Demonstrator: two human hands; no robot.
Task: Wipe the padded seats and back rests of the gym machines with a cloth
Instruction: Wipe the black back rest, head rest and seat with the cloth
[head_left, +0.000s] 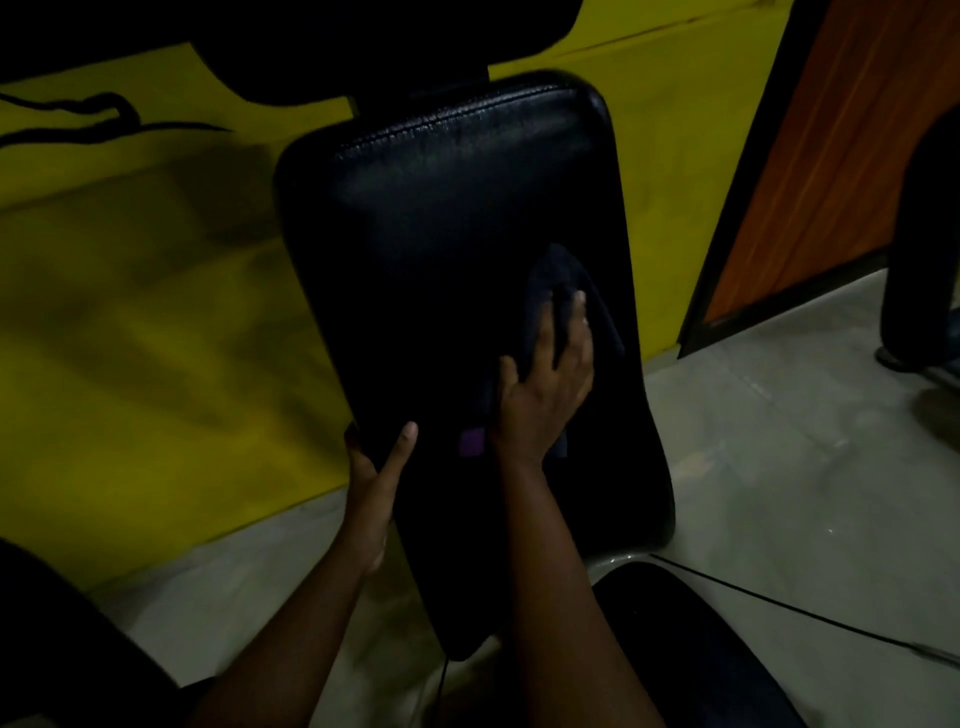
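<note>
Cloth (555, 278) partly under right hand (540, 387)

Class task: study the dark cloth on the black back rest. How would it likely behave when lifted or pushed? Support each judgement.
Probably floppy: the cloth folds and bunches around the right hand instead of holding a shape. Likely light, since flat fingers alone pin it there. It should slide easily, as the back rest looks smooth and glossy.

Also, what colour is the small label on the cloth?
Purple; the label on the dark cloth against the back rest shows best in the head view.
</note>
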